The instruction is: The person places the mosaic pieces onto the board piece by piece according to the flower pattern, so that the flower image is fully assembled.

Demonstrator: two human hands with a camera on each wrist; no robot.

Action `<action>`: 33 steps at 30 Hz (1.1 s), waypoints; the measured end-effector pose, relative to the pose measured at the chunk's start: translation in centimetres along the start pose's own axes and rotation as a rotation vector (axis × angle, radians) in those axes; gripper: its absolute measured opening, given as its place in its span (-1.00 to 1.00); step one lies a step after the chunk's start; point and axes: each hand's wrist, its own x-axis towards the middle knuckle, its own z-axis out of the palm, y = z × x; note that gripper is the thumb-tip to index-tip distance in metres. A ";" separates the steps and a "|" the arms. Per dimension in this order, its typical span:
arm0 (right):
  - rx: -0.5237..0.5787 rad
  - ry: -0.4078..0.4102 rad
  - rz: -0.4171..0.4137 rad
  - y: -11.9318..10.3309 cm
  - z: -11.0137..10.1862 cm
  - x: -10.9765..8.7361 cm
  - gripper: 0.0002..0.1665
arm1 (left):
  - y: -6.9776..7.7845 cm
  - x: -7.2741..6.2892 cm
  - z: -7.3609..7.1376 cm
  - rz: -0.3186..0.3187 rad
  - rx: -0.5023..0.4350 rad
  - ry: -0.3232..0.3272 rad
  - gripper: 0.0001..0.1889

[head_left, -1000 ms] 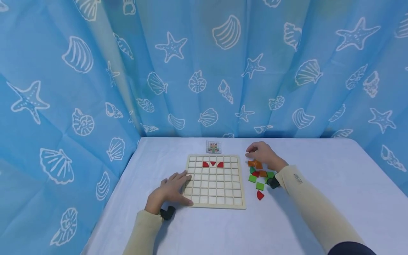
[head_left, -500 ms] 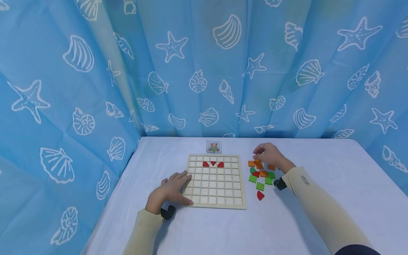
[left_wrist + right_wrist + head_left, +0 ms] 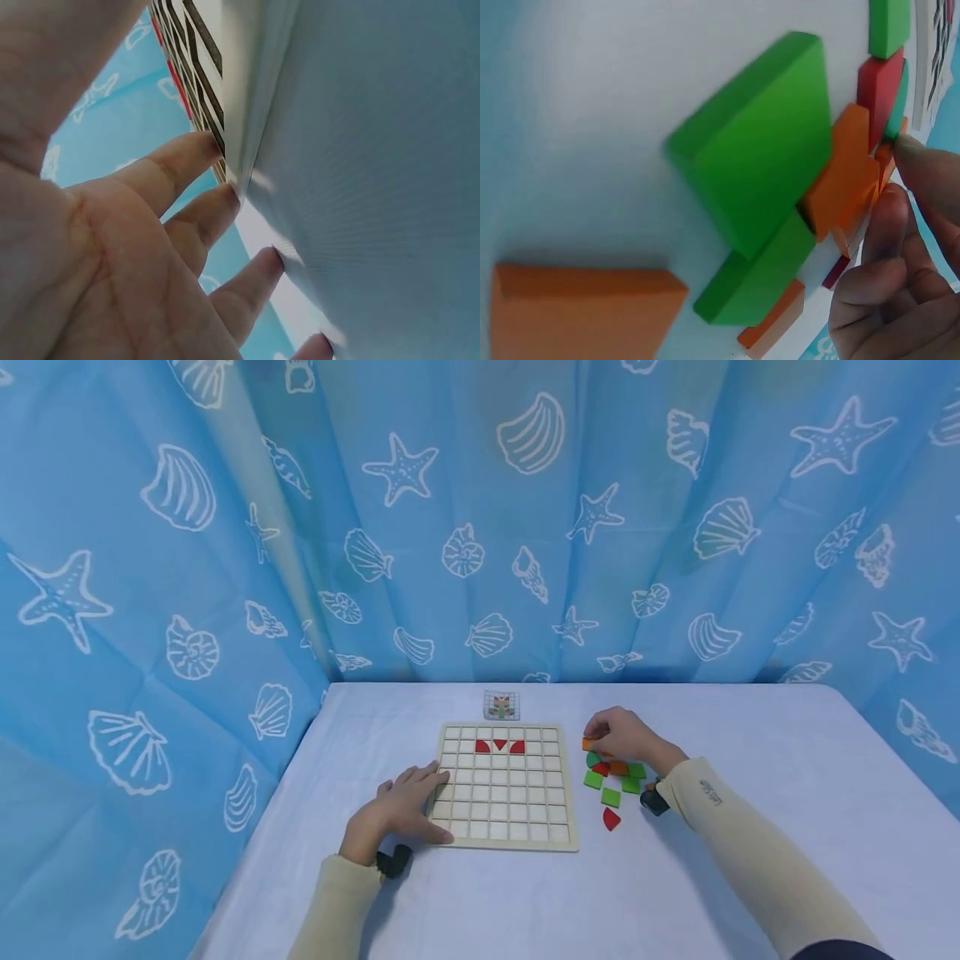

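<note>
My left hand [image 3: 405,802] lies with spread fingers at the left side of a square wooden grid board [image 3: 570,793]; the thumb is at its near left corner. In the left wrist view, fingertips [image 3: 214,146] touch the board's edge [image 3: 244,97]. Two red quarter-round tiles [image 3: 482,747] and a red triangle tile [image 3: 500,744] sit in one row of the grid. At the far end of the loose pile, my right hand [image 3: 626,733] pinches an orange tile [image 3: 587,744] between thumb and finger. The hand partly hides other orange tiles.
Green square tiles [image 3: 611,797], a red quarter-round tile [image 3: 611,819] and a dark green tile [image 3: 593,760] lie right of the board. A small pattern card [image 3: 502,705] lies beyond it. A blue shell-print curtain [image 3: 465,610] hangs behind the white table [image 3: 787,793].
My right hand moved back and right over the pile, then came forward and left onto an orange tile. The left hand has stayed at the board's edge.
</note>
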 end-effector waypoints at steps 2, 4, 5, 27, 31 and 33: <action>-0.021 0.006 0.011 -0.1 0.2 0.1 -0.79 | 0.0 0.0 0.0 -0.006 0.000 0.001 0.05; -0.025 0.012 0.022 -0.2 0.3 0.2 -0.78 | -0.1 0.0 0.0 -0.001 -0.001 0.003 0.05; -0.026 0.013 0.028 -0.2 0.4 0.3 -0.78 | -0.1 0.0 0.0 -0.001 -0.005 0.004 0.05; -0.014 0.082 0.105 0.2 1.2 1.1 -0.63 | 0.1 0.0 0.3 -0.005 0.005 0.005 0.06; 0.006 0.088 0.088 0.2 1.0 1.5 -0.64 | 0.0 0.2 0.1 -0.003 0.005 0.015 0.06; 0.006 0.080 0.090 0.2 0.9 1.8 -0.64 | 0.0 0.2 0.0 -0.010 0.004 0.009 0.06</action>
